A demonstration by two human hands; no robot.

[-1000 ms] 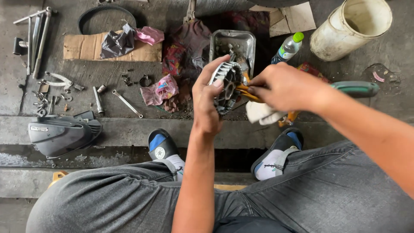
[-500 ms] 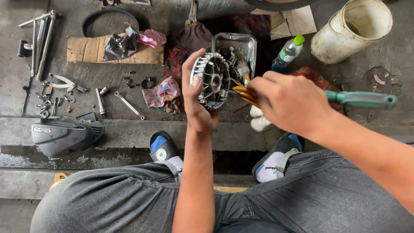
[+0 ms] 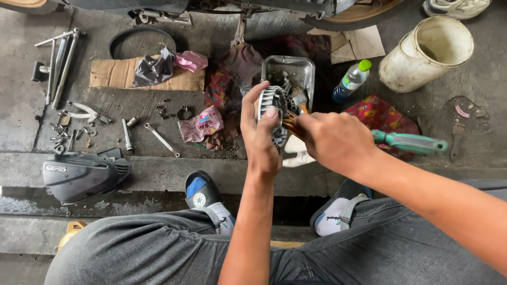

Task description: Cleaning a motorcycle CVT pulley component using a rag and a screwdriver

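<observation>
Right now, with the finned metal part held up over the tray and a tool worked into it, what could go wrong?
1. The left hand pinches the round finned part only at its rim; it may slip and fall into the metal tray of small parts.
2. The orange-handled tool in the right hand points toward the left fingers; a slip could jab them.
3. The plastic bottle stands close beside the tray and could be knocked over.

Dull cast-metal finned wheel (image 3: pixel 274 113), shiny metal tray (image 3: pixel 289 68), matt plastic cover (image 3: pixel 82 177), rough concrete floor (image 3: pixel 21 116).
</observation>
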